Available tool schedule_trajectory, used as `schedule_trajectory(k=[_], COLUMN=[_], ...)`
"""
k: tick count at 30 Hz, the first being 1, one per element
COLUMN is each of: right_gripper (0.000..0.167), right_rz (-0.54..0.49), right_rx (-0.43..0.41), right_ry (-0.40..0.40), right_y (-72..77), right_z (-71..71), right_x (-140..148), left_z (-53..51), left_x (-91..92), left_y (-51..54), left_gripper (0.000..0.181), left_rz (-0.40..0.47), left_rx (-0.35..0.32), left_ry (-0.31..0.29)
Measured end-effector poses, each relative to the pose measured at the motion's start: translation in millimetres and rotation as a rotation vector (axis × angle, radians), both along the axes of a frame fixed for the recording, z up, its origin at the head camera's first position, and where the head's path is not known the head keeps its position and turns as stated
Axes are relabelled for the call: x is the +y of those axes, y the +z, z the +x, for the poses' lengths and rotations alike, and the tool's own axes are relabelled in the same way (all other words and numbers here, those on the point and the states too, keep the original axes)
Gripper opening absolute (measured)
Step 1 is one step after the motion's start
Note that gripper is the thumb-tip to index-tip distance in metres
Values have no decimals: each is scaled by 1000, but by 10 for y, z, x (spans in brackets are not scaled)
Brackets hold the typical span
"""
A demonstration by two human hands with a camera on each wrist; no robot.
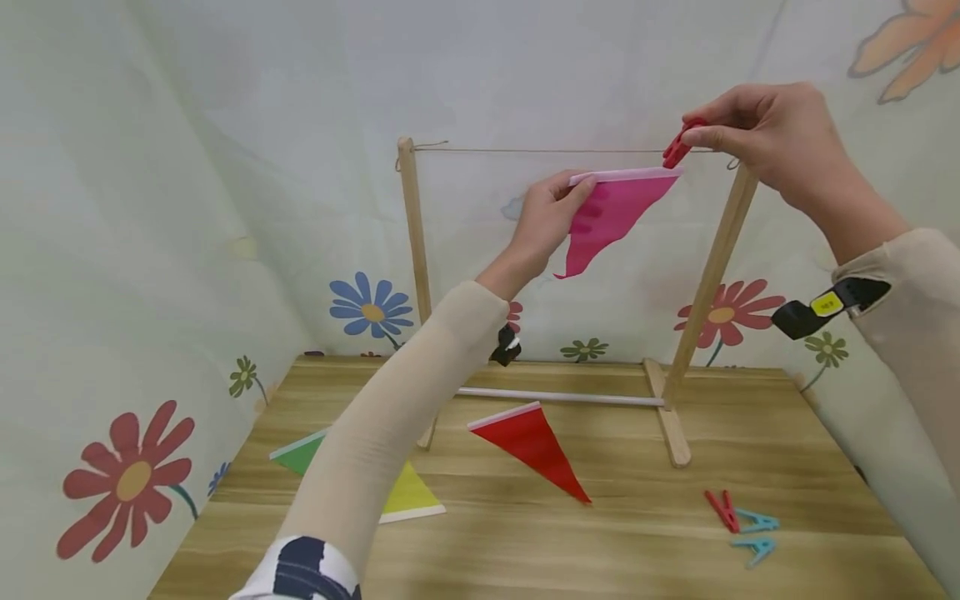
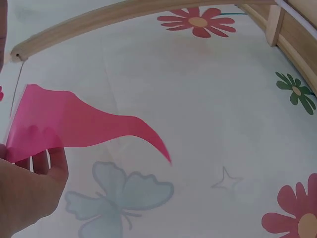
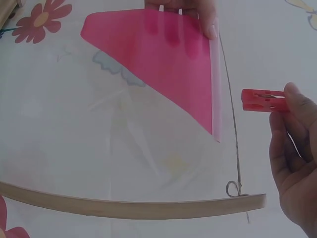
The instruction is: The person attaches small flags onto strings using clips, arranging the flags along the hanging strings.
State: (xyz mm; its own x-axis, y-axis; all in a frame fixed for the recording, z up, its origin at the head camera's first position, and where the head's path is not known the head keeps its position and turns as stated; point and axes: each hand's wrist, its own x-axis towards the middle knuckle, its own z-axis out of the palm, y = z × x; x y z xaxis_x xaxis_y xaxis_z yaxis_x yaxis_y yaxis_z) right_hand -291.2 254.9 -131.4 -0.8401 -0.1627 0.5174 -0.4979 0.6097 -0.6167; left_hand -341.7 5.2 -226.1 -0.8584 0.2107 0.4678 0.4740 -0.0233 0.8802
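A pink pennant flag [image 1: 617, 208] with a white top band hangs just below a thin string [image 1: 517, 151]. My left hand [image 1: 551, 208] pinches the flag's left top corner between thumb and fingers. With thumb and fingers my right hand [image 1: 787, 142] holds a red clothespin [image 3: 262, 100] near the string's right end, above the flag's right corner. In the right wrist view the clothespin is apart from both string and flag. The string runs between two wooden posts, tied with a loop at the right post [image 1: 716, 267].
On the wooden table [image 1: 600, 550] lie a red pennant [image 1: 536, 446], a yellow pennant [image 1: 411, 492] and a green pennant [image 1: 298, 452], the last two partly behind my left arm. At the right lie a red clothespin [image 1: 723, 510] and two blue clothespins [image 1: 756, 521]. A white rod [image 1: 558, 396] joins the stand's feet.
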Motion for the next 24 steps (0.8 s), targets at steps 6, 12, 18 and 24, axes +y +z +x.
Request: schedule_trajectory(k=[6,12,18,24], right_gripper=[32,34,35,39], right_rz=[19,80,111,158], right_rx=[5,17,6,-5], right_ry=[2,-8,-19,-23], right_y=[17,93,175,195], right_z=[-24,-96,-148,-195], right_x=[5,-50,-45,-59], left_z=[-28,-52,-77,-99], left_x=[36,40,77,121], left_y=[10,37,80,119], left_gripper=[29,29,31,31], left_rz=[0,29,44,74], left_rx=[-30,-72,-109,-132], left_ry=[5,2,-17,-57])
